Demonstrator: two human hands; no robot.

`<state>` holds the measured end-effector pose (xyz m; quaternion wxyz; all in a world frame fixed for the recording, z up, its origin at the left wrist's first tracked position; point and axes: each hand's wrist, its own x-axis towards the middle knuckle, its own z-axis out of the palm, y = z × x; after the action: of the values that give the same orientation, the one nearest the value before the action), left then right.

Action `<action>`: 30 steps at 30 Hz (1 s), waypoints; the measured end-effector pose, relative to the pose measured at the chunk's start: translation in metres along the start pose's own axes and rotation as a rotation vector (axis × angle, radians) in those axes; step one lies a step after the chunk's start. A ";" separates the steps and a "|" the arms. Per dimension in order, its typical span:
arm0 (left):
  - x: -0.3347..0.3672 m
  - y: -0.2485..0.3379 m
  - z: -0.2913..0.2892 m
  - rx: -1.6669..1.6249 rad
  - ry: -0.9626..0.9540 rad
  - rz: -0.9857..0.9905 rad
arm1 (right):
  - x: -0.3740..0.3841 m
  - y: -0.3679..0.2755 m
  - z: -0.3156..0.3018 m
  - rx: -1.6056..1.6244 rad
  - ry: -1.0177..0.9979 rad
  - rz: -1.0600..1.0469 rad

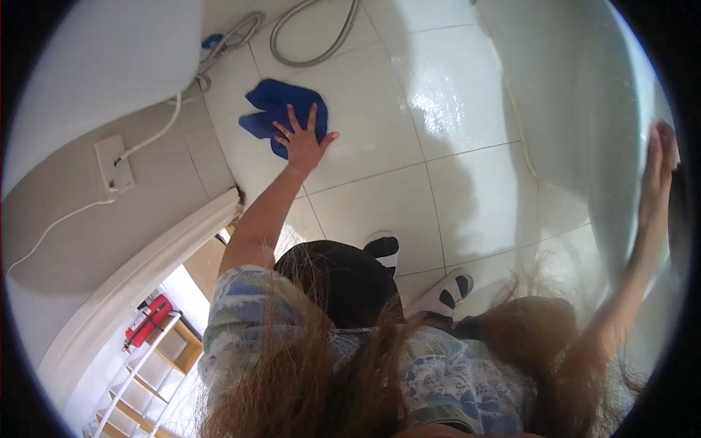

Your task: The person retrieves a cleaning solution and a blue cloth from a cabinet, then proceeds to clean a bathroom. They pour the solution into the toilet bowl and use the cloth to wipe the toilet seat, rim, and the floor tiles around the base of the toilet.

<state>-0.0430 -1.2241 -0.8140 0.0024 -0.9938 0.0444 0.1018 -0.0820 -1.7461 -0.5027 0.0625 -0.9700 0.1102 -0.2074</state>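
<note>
Pressed flat on a crumpled dark-blue cloth (269, 98), my left hand (303, 144) has its fingers spread. The cloth lies on the pale floor tiles (358, 117), and my thumb reaches past its right side. At the far right, my right hand (663, 150) holds the edge of a large smooth white fixture (621, 139) with a curved side, which looks like a bathtub. Its fingers are close together and partly out of sight at the picture's rim.
A metal shower hose (274, 36) coils on the floor at the top. A white fixture (109, 58) fills the upper left, with a cord running to a wall outlet (115, 162). Beyond the doorway are a red fire extinguisher (148, 321) and a shelf (179, 347). Wet tiles (445, 102) shine.
</note>
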 end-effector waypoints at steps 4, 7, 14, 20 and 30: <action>0.024 -0.071 -0.014 -0.214 0.076 0.198 | 0.008 -0.058 0.008 0.238 -0.075 -0.027; 0.039 -0.024 -0.090 -0.692 0.037 0.100 | 0.000 -0.059 -0.002 0.355 -0.094 0.071; 0.020 0.161 -0.363 -1.470 -0.120 0.278 | 0.009 -0.052 -0.026 0.916 0.063 -0.011; -0.008 0.365 -0.473 -2.090 -0.415 0.502 | 0.040 -0.016 -0.044 1.848 0.026 0.319; -0.090 0.544 -0.328 -2.280 -0.253 0.187 | 0.027 0.064 -0.038 1.473 0.752 0.552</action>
<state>-0.1127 -1.7629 -0.4718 -0.9011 -0.3938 -0.0006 0.1815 -0.0858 -1.8173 -0.4684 0.6815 -0.4885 0.1924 -0.5098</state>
